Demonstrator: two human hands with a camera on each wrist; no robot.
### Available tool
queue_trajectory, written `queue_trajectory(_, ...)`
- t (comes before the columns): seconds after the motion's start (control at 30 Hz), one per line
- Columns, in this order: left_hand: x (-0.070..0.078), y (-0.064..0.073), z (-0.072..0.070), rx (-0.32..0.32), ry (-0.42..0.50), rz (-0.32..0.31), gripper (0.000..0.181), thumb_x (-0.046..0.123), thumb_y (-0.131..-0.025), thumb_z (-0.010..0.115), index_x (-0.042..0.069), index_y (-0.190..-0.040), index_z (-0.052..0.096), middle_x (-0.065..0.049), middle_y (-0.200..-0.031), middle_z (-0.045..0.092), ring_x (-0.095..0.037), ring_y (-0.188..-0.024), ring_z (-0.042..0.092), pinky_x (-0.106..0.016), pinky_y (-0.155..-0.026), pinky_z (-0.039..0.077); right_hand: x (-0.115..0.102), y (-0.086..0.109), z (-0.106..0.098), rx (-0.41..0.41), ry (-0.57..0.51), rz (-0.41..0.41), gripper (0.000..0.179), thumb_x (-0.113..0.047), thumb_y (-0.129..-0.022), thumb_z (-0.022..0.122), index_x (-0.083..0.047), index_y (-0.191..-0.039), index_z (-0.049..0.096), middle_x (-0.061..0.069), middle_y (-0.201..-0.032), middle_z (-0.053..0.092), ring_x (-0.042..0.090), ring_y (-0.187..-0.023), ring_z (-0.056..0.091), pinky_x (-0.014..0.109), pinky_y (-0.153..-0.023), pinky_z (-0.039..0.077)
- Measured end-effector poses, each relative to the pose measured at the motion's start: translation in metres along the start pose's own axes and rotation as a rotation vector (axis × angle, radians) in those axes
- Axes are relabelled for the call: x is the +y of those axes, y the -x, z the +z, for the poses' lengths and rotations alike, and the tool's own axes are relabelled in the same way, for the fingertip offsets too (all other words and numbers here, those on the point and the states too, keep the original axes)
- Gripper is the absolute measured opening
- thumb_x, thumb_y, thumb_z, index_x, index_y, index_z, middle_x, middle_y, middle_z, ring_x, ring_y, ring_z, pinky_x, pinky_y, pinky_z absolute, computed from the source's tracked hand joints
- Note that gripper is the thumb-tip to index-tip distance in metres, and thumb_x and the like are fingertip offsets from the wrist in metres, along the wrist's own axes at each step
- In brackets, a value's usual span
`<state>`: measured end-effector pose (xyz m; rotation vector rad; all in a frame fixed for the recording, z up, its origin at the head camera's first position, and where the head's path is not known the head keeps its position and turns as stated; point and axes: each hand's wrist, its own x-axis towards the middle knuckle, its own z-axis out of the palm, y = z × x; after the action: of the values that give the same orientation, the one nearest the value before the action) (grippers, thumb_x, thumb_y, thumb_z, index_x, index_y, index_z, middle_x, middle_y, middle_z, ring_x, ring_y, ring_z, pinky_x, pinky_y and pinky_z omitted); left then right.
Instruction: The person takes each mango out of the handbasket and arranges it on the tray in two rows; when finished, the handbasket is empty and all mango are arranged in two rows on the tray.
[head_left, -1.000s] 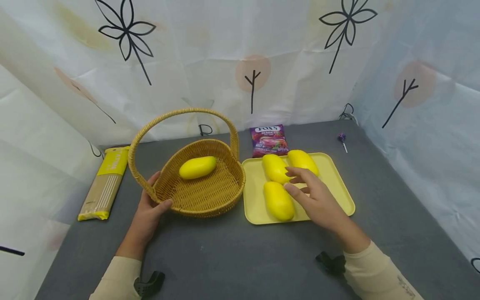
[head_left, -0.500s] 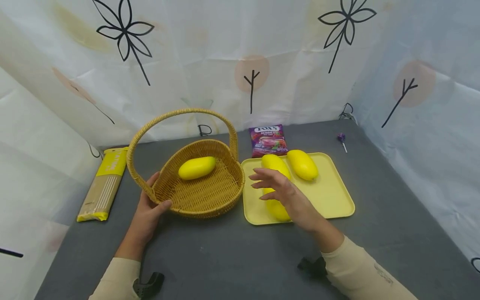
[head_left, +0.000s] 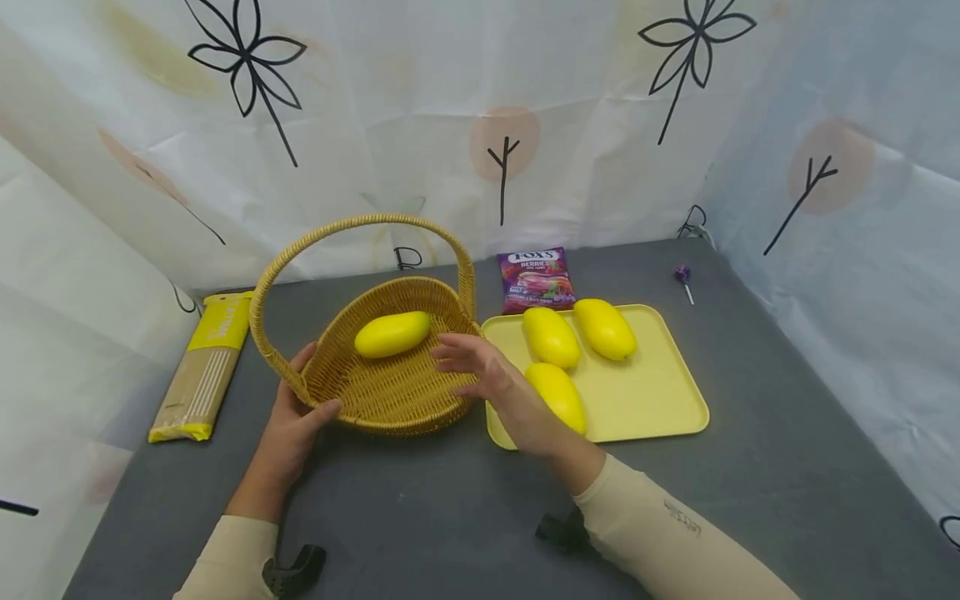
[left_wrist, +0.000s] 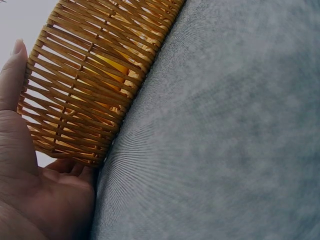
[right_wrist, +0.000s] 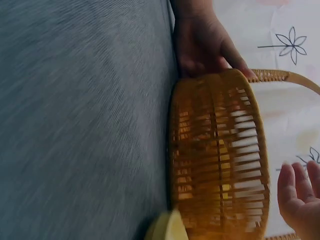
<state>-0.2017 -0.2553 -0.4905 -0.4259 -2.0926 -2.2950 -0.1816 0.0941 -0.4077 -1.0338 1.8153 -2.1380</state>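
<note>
A wicker basket (head_left: pixel 390 400) with a tall handle stands on the grey table, and one yellow mango (head_left: pixel 392 334) lies inside it. My left hand (head_left: pixel 295 429) grips the basket's left side, thumb over the rim; the left wrist view shows the thumb along the woven wall (left_wrist: pixel 95 85) and fingers partly hidden under it. Above the basket's right edge hovers my right hand (head_left: pixel 502 392), fingers extended, nothing in it. On the yellow tray (head_left: pixel 652 392) to the right lie three more mangoes: front (head_left: pixel 557 396), back left (head_left: pixel 551 337) and back right (head_left: pixel 605 329). My right hand partly covers the front one.
Behind the tray lies a purple candy bag (head_left: pixel 536 281). A lollipop (head_left: pixel 683 283) is at the far right. Left of the basket is a yellow-topped pack of noodles (head_left: pixel 202 367). Printed white cloth (head_left: pixel 420 150) walls the back and sides.
My right hand has swept left from above the tray's mangoes to the basket's right edge, uncovering the two back mangoes. My left hand keeps its grip; basket and mangoes stay put.
</note>
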Motion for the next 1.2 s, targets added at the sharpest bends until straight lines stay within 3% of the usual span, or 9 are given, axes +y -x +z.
queue_trajectory(0.2,0.0,-0.001,0.0,-0.004,0.005,0.006,0.083,-0.009,-0.107,0.061,0.018,-0.174,0.02,-0.017,-0.17,0.026,-0.025,-0.144,0.044,-0.023,-0.106,0.045,0.012,-0.024,0.013,0.057,0.023,0.044,0.094,-0.074,-0.109,0.037,0.002,-0.164,0.036,0.022,-0.158,0.047,0.033,-0.144,0.049,0.066,-0.112,0.041)
queue_trajectory(0.33,0.0,-0.002,0.0,-0.007,0.001,0.002,0.083,-0.01,-0.107,0.06,0.018,-0.174,0.02,-0.017,-0.17,0.025,-0.026,-0.145,0.043,-0.023,-0.106,0.045,0.021,-0.039,0.017,0.083,0.036,0.042,0.077,-0.059,-0.114,0.041,0.0,-0.164,0.036,0.021,-0.159,0.047,0.035,-0.145,0.048,0.061,-0.114,0.042)
queue_trajectory(0.47,-0.001,-0.002,0.0,-0.003,-0.007,-0.002,0.084,-0.009,-0.107,0.061,0.018,-0.175,0.02,-0.016,-0.17,0.025,-0.026,-0.145,0.042,-0.023,-0.106,0.045,0.028,-0.054,0.021,0.121,0.112,0.071,0.064,-0.041,-0.113,0.056,-0.007,-0.164,0.04,0.015,-0.16,0.048,0.037,-0.146,0.046,0.049,-0.114,0.045)
queue_trajectory(0.6,-0.001,-0.001,0.0,0.004,-0.01,0.002,0.084,-0.008,-0.107,0.062,0.019,-0.175,0.021,-0.017,-0.17,0.026,-0.026,-0.144,0.043,-0.023,-0.106,0.046,0.036,-0.069,0.024,0.141,0.23,0.104,0.065,-0.03,-0.108,0.07,-0.013,-0.163,0.042,0.009,-0.159,0.048,0.035,-0.146,0.046,0.051,-0.113,0.046)
queue_trajectory(0.7,-0.001,-0.001,0.0,0.005,-0.006,0.006,0.084,-0.009,-0.107,0.061,0.019,-0.175,0.021,-0.018,-0.169,0.026,-0.027,-0.144,0.044,-0.024,-0.106,0.046,0.041,-0.079,0.026,0.141,0.327,0.129,0.07,-0.032,-0.105,0.076,-0.012,-0.164,0.043,0.008,-0.16,0.047,0.034,-0.145,0.047,0.052,-0.112,0.047)
queue_trajectory(0.8,-0.002,-0.002,0.0,0.0,-0.011,0.0,0.084,-0.009,-0.107,0.06,0.02,-0.175,0.02,-0.018,-0.17,0.025,-0.029,-0.144,0.042,-0.024,-0.106,0.046,0.044,-0.086,0.026,0.131,0.462,0.168,0.076,-0.038,-0.103,0.078,-0.012,-0.165,0.043,0.006,-0.161,0.046,0.031,-0.144,0.047,0.044,-0.114,0.046)
queue_trajectory(1.03,-0.004,-0.002,-0.002,0.003,-0.008,-0.015,0.084,-0.008,-0.108,0.06,0.022,-0.175,0.019,-0.018,-0.17,0.024,-0.031,-0.146,0.04,-0.024,-0.106,0.046,0.048,-0.098,0.027,0.053,0.72,0.224,0.078,-0.039,-0.101,0.08,-0.011,-0.164,0.046,0.008,-0.158,0.05,0.023,-0.136,0.048,0.038,-0.112,0.043)
queue_trajectory(1.2,-0.003,-0.001,-0.001,-0.006,-0.008,-0.017,0.084,-0.007,-0.108,0.06,0.021,-0.175,0.019,-0.02,-0.17,0.024,-0.031,-0.146,0.04,-0.024,-0.107,0.046,0.054,-0.105,0.03,-0.007,0.864,0.258,0.08,-0.041,-0.099,0.082,-0.012,-0.165,0.045,0.005,-0.163,0.047,0.023,-0.147,0.041,0.039,-0.121,0.033)
